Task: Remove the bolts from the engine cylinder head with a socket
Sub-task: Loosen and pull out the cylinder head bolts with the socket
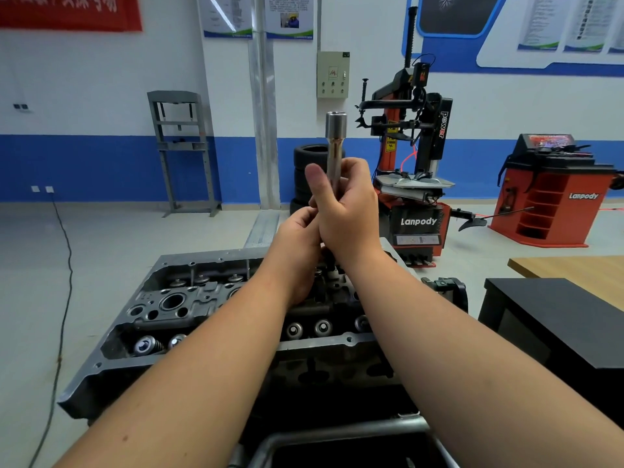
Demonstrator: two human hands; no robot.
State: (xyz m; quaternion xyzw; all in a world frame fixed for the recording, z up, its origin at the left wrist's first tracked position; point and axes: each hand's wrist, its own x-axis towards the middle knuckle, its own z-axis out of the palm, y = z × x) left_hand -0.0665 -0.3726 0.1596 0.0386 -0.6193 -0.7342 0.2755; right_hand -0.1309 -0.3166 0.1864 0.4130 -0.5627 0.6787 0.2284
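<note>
Workshop floor with a tyre changer (413, 184) and a stack of tyres (309, 177) lies behind the work area. The cylinder head (189, 309) sits low in the foreground, directly below both hands.

The right hand (347, 211) grips the shaft of a long socket (335, 146), fingers and thumb wrapped round it. The socket's long axis is nearly upright, its open cup end pointing up, well above the head. The left hand (299, 231) is curled at the lower end of the shaft; what it holds there is hidden, possibly a bolt or the tool's drive end.

Both forearms reach forward and converge, wrists raised. No bolt can be made out. Judged from this, the socket must come down to the head for any further bolt, with the right hand controlling it.
</note>
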